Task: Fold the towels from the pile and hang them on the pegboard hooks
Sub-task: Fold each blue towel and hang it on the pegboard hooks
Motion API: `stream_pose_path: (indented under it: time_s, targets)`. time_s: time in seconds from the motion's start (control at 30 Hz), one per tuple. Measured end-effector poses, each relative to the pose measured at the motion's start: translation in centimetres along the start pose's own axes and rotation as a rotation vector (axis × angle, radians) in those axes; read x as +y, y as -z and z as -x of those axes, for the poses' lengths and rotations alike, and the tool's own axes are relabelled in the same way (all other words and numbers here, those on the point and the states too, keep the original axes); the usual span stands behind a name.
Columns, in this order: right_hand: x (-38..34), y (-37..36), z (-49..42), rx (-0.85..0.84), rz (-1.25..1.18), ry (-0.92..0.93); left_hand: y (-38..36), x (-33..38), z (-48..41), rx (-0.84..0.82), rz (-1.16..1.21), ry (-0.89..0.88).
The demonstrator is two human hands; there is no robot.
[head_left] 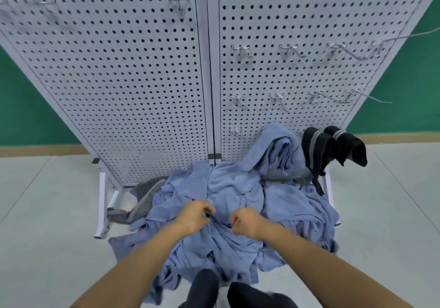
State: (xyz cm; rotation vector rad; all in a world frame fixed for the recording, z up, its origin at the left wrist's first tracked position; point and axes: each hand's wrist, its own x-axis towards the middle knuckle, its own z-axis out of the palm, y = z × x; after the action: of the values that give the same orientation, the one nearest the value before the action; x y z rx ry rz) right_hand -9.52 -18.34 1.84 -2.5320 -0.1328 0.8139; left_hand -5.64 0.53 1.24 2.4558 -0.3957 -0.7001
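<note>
2 black striped towels (317,146) and 1 blue towel (277,146) hang on the white pegboard (119,81). Left hand (195,217) and right hand (246,222) clutch cloth in the big blue pile (300,209) remaining.

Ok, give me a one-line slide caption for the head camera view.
Left hand and right hand grip a blue towel from the pile below the pegboard.

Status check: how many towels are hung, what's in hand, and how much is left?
Done: one light-blue towel and black towels appear to hang from the lowest hooks of the right pegboard panel. In hand: left hand and right hand grip blue cloth atop the pile; no fold started. Left: most of the pile, a grey striped towel; upper hooks are bare.
</note>
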Motion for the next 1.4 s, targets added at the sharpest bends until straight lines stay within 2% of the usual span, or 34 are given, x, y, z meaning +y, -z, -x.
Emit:
stream_pose_path:
  time_s: [0.2, 0.33, 0.4, 0.6, 0.7, 0.8, 0.87, 0.93, 1.0, 1.07, 1.13, 1.2, 1.27, 1.33, 1.4]
  targets:
    - [1.6, -2.4, -2.1, -0.003, -0.001, 0.049, -3.0, -0.7, -2.9, -0.101, -0.005, -0.044]
    - [1.6, -0.5, -1.5, 0.109, -0.187, 0.15, -2.7, -0.4, -3.0, -0.132, 0.013, -0.064]
    - [1.5, 1.4, -0.8, 0.169, -0.259, 0.172, -1.4, 0.1, -2.7, -0.091, 0.088, -0.081]
    - [-1.3, 9.6, 4.2, 0.336, -0.464, 0.253, 6.7, 6.0, 1.1, 0.111, 0.592, -0.111]
    - [-3.7, 13.5, 7.2, 0.41, -0.576, 0.319, 11.1, 11.2, 3.9, 0.155, 0.694, -0.201]
    - [-6.9, 17.4, 11.0, 0.473, -0.68, 0.41, 15.4, 16.4, 7.0, 0.28, 0.756, -0.303]
    - [-8.9, 19.6, 13.7, 0.442, -0.634, 0.445, 18.1, 19.7, 9.1, 0.333, 0.795, -0.369]
    - [-10.7, 21.1, 15.9, 0.419, -0.474, 0.422, 20.2, 22.6, 11.2, 0.354, 0.827, -0.425]
    - [-12.5, 22.2, 17.7, 0.486, -0.334, 0.4, 21.4, 24.6, 13.2, 0.372, 0.887, -0.457]
    - [-13.9, 23.5, 19.4, 0.587, -0.372, 0.421, 22.1, 25.4, 14.8, 0.405, 0.942, -0.469]
    - [-15.2, 24.7, 21.6, 0.651, -0.545, 0.462, 22.1, 25.0, 15.9, 0.433, 0.887, -0.433]
    - [-16.1, 25.8, 23.6, 0.706, -0.668, 0.484, 21.2, 24.1, 16.7, 0.404, 0.726, -0.344]
    - [-16.7, 26.9, 25.0, 0.734, -0.711, 0.503, 19.8, 23.1, 17.1, 0.303, 0.616, -0.251]
    - [-17.2, 27.8, 25.8, 0.734, -0.789, 0.522, 18.0, 22.5, 17.3, 0.193, 0.606, -0.187]
    - [-17.7, 28.4, 26.4, 0.726, -0.924, 0.546, 16.3, 22.8, 17.4, 0.159, 0.598, -0.126]
